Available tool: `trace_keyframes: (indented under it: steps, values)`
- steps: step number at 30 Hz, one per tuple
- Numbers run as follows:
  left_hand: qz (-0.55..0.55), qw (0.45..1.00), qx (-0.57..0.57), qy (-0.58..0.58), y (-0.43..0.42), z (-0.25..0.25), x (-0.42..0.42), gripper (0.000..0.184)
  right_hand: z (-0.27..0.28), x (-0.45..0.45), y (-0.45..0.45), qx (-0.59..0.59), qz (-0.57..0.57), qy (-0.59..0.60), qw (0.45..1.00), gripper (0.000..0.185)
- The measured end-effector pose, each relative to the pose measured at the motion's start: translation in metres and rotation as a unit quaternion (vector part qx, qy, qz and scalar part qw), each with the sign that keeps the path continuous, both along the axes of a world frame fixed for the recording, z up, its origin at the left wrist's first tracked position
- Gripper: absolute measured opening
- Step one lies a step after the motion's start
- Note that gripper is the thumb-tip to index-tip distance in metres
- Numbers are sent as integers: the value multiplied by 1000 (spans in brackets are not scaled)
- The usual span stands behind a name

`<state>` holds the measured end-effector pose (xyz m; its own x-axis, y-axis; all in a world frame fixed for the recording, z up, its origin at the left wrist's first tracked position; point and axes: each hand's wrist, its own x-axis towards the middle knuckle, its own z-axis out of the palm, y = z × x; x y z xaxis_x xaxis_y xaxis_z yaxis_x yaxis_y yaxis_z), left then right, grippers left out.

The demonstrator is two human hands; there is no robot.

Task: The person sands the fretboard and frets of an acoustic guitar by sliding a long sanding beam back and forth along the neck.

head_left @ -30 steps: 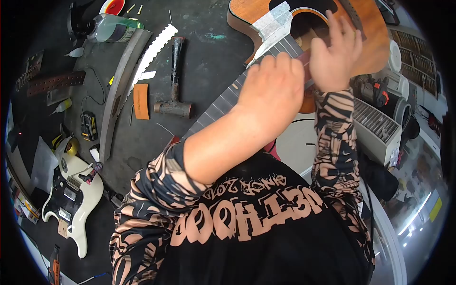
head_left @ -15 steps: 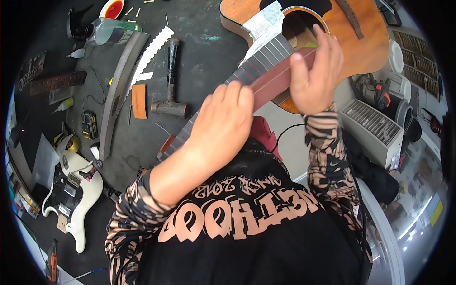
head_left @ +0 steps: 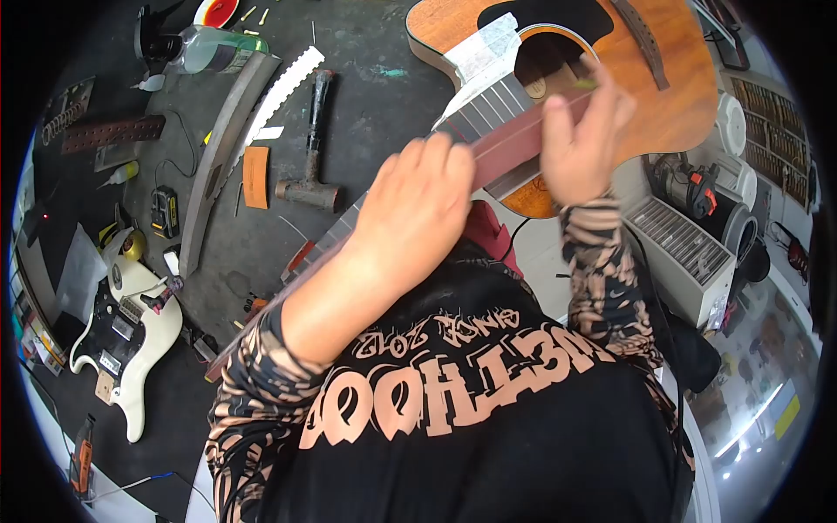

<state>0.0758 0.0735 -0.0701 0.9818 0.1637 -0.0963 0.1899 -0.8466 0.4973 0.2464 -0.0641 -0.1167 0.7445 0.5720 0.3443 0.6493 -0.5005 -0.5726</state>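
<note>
1. The left hand (head_left: 414,196) is clamped over a long reddish bar (head_left: 513,139); the right hand (head_left: 582,148), blurred, is at its far end, its grip unclear.
2. Under them, the bar lies along the guitar's fretboard (head_left: 486,112); uneven pressure could tip it and scratch the frets.
3. Beyond the left hand, farther left: a bowl (head_left: 200,13) of red liquid, near a greenish bottle (head_left: 202,50), contents unclear.

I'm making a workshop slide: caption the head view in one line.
Left hand and right hand on a reddish bar along a guitar neck, hammer nearby.
</note>
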Motion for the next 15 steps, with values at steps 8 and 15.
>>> trace_keyframes:
  steps: [8,15]
  values:
    - [-10,997,-12,79,13,12,-72,54,5,-87,14,16,-26,71,997,70]
    - [6,998,-26,58,6,10,-1,51,5,-5,7,22,17,43,999,67]
